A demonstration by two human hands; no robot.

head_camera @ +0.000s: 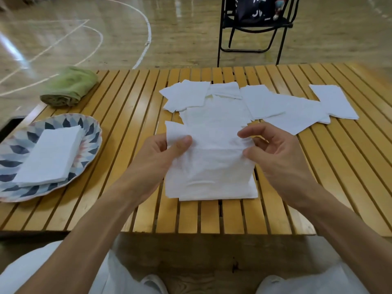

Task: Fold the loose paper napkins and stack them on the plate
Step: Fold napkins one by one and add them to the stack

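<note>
Centre of frame: the left hand (161, 151) pinches the left edge of a white paper napkin (209, 166), thumb on top and the other fingers hidden beneath the sheet. The right hand (273, 153) grasps the napkin's right edge between thumb and curled fingers. The napkin is held between both hands, its upper part raised and its lower edge lying on the slatted wooden table (131, 115), near the table's front edge.

Above the held sheet, from centre to upper right of the frame, loose napkins (301, 111) lie flat on the slats, overlapping one another in an uneven row; the nearest of them is partly covered by the held napkin.

Left of frame: a plate (89, 128) with a blue and pink petal pattern sits on the table, well apart from the hands. On it rests a stack of folded napkins (48, 155), rectangular, edges roughly aligned.

Upper left: a rolled green cloth (69, 88) lies at the table's far corner, beyond the plate.

Top right: a black folding chair (254, 26) stands on the wooden floor behind the table, with a dark bag on its seat.

Bottom of frame: the person's forearms and white-clad knees.
</note>
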